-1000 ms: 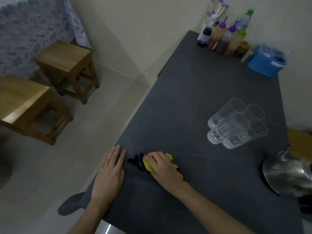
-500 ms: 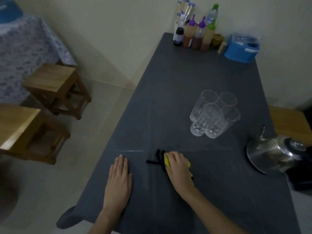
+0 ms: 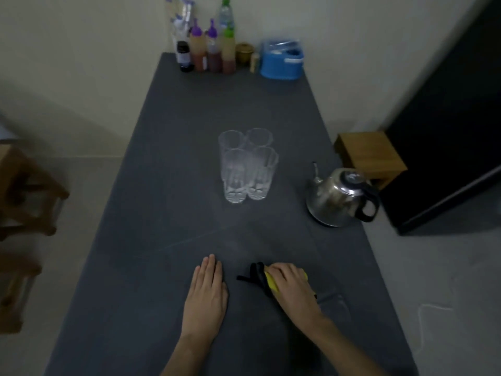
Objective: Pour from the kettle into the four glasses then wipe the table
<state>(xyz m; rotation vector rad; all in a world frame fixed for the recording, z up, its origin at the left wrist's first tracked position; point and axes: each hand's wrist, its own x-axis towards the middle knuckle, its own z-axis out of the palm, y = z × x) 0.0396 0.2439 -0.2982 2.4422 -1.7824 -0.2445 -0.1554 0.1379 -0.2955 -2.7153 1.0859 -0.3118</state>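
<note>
Several clear glasses (image 3: pixel 248 165) stand bunched together in the middle of the dark grey table (image 3: pixel 189 131). A steel kettle (image 3: pixel 339 198) with a black handle sits at the table's right edge. Near the front edge, my right hand (image 3: pixel 291 286) presses down on a yellow and black cloth (image 3: pixel 264 278), fingers curled over it. My left hand (image 3: pixel 207 294) lies flat on the table just left of the cloth, fingers straight and together.
Sauce bottles (image 3: pixel 208 52), a small jar and a blue container (image 3: pixel 282 61) line the far end by the wall. A wooden stool (image 3: pixel 371 156) stands right of the table, another stool (image 3: pixel 24 191) on the left. A dark door (image 3: pixel 455 118) is at right.
My right hand slid the cloth rightward across the front of the table. My left hand stayed flat beside it. My view swung right, bringing the kettle fully into sight.
</note>
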